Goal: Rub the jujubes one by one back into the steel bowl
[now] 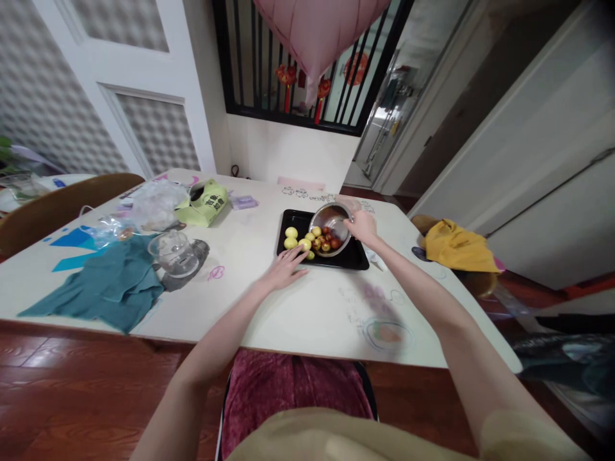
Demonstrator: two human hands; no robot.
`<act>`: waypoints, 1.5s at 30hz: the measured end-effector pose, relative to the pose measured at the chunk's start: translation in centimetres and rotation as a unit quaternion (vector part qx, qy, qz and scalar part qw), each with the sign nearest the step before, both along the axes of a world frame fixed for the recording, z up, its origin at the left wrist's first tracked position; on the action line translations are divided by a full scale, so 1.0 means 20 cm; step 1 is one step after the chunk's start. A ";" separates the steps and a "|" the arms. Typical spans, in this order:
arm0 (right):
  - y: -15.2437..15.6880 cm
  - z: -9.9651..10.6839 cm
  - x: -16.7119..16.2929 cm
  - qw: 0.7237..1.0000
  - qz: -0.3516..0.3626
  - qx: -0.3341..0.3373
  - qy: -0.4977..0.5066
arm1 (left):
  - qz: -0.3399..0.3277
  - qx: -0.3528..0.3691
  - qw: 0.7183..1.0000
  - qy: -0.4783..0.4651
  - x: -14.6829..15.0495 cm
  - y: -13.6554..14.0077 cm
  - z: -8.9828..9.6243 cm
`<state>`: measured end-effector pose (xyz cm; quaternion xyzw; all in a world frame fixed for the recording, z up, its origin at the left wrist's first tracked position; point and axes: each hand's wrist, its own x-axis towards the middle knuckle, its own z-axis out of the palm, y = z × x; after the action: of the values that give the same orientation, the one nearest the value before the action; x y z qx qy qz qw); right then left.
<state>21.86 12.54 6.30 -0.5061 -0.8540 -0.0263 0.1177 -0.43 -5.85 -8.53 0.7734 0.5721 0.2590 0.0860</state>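
Note:
My right hand (363, 226) is closed on the rim of a metal bowl (342, 221), tipped with its mouth toward the left. The bowl rests over the black tray (354, 262). Red-brown round fruits (331, 242), perhaps jujubes, lie in its lower side, with yellow ones near its mouth. Several yellow round fruits (291, 237) sit at the left of the tray. My left hand (284, 269) lies palm down with fingers stretched over the tray's front edge. Its fingertips reach a yellow fruit (304, 245) and a greener one (311, 255).
Left on the white table (230, 307) are a clear plastic container (177, 253), a teal cloth (103, 282), a light-green bag (204, 203) and crumpled plastic (158, 203). A yellow cloth (459, 246) hangs on a chair at right. Overhead hangs a pink balloon (319, 32).

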 end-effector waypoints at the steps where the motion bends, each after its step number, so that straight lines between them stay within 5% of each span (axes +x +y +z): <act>1: -0.01 0.02 0.00 1.000 -0.024 0.008 -0.006 | -0.001 0.004 1.000 0.000 0.00 0.00 0.00; 13: -0.06 0.09 0.10 0.995 -0.051 0.082 -0.015 | -0.003 0.026 1.000 0.003 -0.01 0.01 -0.03; 22: -0.14 0.15 0.39 0.991 -0.032 0.076 0.105 | -0.003 0.038 0.996 -0.082 0.08 -0.02 0.01; 26: -0.22 0.10 0.49 0.965 0.063 -0.128 0.219 | 0.005 0.073 0.982 -0.177 0.11 -0.05 0.04; 30: -0.32 -0.04 0.47 0.881 0.153 -0.376 0.241 | -0.032 0.141 0.961 -0.234 0.12 -0.07 0.07; 34: -0.36 -0.21 0.37 0.825 0.232 -0.456 0.240 | -0.099 0.177 0.945 -0.258 0.12 -0.07 0.09; 37: -0.33 -0.30 0.31 0.834 0.269 -0.412 0.248 | -0.141 0.179 0.936 -0.266 0.11 -0.07 0.10; 45: -0.18 -0.38 0.25 0.939 0.256 -0.158 0.169 | -0.140 0.116 0.948 -0.261 0.10 -0.08 0.11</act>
<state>26.80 8.87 -1.22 -0.2796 -0.9154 0.2256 0.1817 1.58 -7.52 -6.38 0.7558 0.3820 0.5016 0.1769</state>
